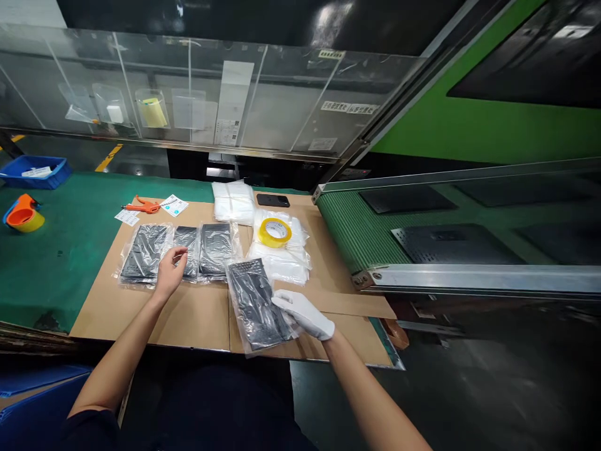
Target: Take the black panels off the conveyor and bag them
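My right hand (304, 313), in a white glove, grips the right edge of a black panel in a clear bag (259, 304), tilted over the front of the cardboard. My bare left hand (172, 269) is over the bagged black panels at the left, fingers curled with a gap to the thumb; nothing shows in it. Three bagged black items lie in a row: a left one (144, 252), a middle one (186, 237) partly behind my left hand, and a right one (216, 247). Yellow tape (275, 232) rests on a stack of white bags (283, 264).
A conveyor (345, 228) with black panels (451, 243) runs at the right. Behind lie another white bag stack (233, 202), a phone (273, 200) and an orange tool (146, 205). A blue tray (35, 172) and tape dispenser (25, 216) stand far left.
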A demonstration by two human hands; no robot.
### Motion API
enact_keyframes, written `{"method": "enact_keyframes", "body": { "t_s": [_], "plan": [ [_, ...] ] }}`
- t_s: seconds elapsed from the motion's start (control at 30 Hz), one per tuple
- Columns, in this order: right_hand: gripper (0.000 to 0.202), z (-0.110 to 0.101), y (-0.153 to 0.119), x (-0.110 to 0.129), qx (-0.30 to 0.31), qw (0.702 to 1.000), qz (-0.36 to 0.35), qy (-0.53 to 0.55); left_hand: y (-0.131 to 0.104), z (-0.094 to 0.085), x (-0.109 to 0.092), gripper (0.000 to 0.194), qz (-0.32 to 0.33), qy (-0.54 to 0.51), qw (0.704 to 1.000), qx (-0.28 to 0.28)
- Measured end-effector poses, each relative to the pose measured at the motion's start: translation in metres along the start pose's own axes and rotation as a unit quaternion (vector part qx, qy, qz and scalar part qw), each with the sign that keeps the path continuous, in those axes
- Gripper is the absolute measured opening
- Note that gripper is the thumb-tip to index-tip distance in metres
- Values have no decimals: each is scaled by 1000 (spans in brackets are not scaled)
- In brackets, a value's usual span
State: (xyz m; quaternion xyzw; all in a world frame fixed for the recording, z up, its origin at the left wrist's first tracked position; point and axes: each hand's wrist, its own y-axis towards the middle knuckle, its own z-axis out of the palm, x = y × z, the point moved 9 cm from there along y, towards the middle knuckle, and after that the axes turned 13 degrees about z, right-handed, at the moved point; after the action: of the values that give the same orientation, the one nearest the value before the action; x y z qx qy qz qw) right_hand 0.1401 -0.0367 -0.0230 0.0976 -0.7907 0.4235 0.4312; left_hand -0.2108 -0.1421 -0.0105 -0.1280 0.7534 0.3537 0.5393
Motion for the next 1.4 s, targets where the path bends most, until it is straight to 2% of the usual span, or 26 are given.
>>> {"method": "enact_keyframes", "body": {
  "t_s": [0.1, 0.2, 0.27, 0.37, 0.5, 0.63, 0.8, 0.9, 1.03, 1.17, 1.3, 1.4],
  "plan": [
    [59, -19, -13, -26, -14, 999, 40, -8, 5, 6, -13, 26, 95, 134, 984, 70],
    [60, -30, -19, -43, -24, 998, 49, 16, 15, -11, -12, 37, 147, 293, 941, 88],
    [62, -31, -18, -50, -22, 998, 52, 32, 23, -31, -2, 42, 132, 384, 910, 85],
    [63, -24, -11, -54, -10, 998, 51, 37, 29, -58, 19, 46, 65, 483, 868, 93],
    [62, -14, -1, -57, 2, 999, 46, 22, 25, -76, 41, 55, -30, 534, 837, 116],
    [64, -12, 6, -60, 7, 999, 38, 13, 23, -79, 47, 57, -71, 528, 833, 146],
    [64, -12, 9, -70, 22, 998, 52, 28, 28, -82, 46, 67, -103, 521, 828, 178],
    [64, -10, 7, -72, 33, 997, 57, 45, 32, -84, 44, 70, -119, 511, 832, 180],
    [63, -7, 4, -75, 40, 994, 76, 64, 38, -88, 37, 65, -116, 492, 850, 149],
    [64, -8, 3, -73, 36, 995, 65, 64, 44, -100, 36, 63, -123, 466, 868, 118],
    [63, -9, 3, -72, 32, 996, 62, 57, 54, -121, 33, 62, -117, 420, 898, 69],
    [62, -12, 2, -68, 25, 996, 51, 65, 59, -139, 25, 61, -99, 415, 904, 20]
  ]
}}
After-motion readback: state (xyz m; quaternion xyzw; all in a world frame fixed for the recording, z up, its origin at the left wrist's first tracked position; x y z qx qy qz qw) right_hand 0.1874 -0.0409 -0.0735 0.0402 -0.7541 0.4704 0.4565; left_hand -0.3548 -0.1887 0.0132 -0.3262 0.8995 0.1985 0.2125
